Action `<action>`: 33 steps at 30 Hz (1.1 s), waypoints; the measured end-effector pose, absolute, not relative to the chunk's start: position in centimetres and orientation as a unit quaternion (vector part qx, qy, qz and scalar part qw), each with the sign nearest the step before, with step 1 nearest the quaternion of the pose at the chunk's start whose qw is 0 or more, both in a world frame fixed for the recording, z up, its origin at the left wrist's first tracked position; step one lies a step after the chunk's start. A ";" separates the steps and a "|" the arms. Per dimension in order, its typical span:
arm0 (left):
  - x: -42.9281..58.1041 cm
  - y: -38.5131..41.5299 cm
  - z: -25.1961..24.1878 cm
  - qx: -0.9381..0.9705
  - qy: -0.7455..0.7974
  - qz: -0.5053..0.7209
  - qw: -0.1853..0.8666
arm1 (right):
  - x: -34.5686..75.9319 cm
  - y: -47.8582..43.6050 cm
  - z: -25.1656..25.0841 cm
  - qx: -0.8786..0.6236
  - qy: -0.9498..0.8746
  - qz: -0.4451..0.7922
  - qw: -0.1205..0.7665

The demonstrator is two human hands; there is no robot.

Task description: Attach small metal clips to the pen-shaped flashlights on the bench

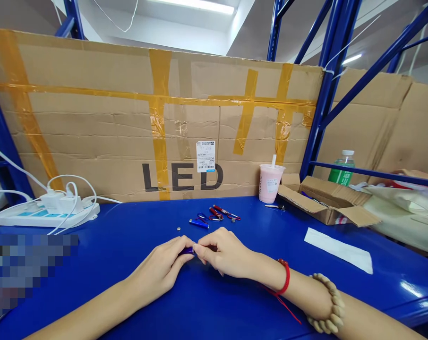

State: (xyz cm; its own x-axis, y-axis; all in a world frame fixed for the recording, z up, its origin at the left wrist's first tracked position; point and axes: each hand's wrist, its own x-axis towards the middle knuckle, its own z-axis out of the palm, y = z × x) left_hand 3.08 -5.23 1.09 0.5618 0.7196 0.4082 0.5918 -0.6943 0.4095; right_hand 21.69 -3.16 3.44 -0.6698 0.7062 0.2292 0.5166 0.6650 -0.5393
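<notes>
Both my hands meet at the middle of the blue table (129, 245). My left hand (162, 269) pinches a small dark blue tube-like object (187, 251) between thumb and fingers. My right hand (224, 252) is closed on the same object's right end, fingers curled. A red string and a bead bracelet sit on my right wrist. Just beyond the hands lie a small blue keychain light (199, 223), red ones (221, 212) and a tiny round button cell (178, 229).
A big cardboard sheet marked LED (182, 177) stands along the back. A white power strip with chargers (47, 212) lies at left. A pink drink cup (270, 183), an open cardboard box (327, 200), a green bottle (342, 171) and a white paper strip (338, 250) are at right.
</notes>
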 end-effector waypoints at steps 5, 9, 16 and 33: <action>3.0 -5.1 0.9 0.877 0.370 0.294 0.084 | 21.7 -2.9 3.1 -0.342 -0.879 0.241 0.230; 2.9 -4.9 0.8 0.878 0.371 0.297 0.063 | 21.7 -2.9 3.3 -0.343 -0.882 0.221 0.236; 2.6 -4.1 0.2 0.860 0.400 0.313 0.053 | 21.6 -2.5 3.1 -0.357 -0.882 0.191 0.242; 3.8 -4.8 1.5 0.824 0.430 0.361 0.083 | 22.1 -1.5 3.0 -0.329 -0.870 0.058 0.362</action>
